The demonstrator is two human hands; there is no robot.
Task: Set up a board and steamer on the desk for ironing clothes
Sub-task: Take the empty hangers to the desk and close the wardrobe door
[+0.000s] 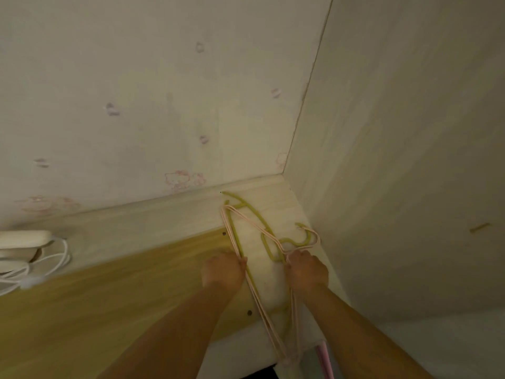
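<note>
My left hand (224,270) is curled round the long side of a bundle of pink hangers (232,231) and a green hanger (252,212), and my right hand (306,270) grips the same bundle just below the hooks. The hangers lie on a pale board (270,285) in the corner of the wooden surface (95,310), against the wall. Far left on the surface sit white plugs with coiled cords (32,258).

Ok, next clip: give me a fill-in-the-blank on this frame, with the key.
1. Both hands grip the ___ on the desk.
2. The left hand and right hand have their fingers ___.
3. The pink hangers lie over a ___ one.
4. White cables lie at the desk's ___ end.

Missing: hangers; curled; green; left
</note>
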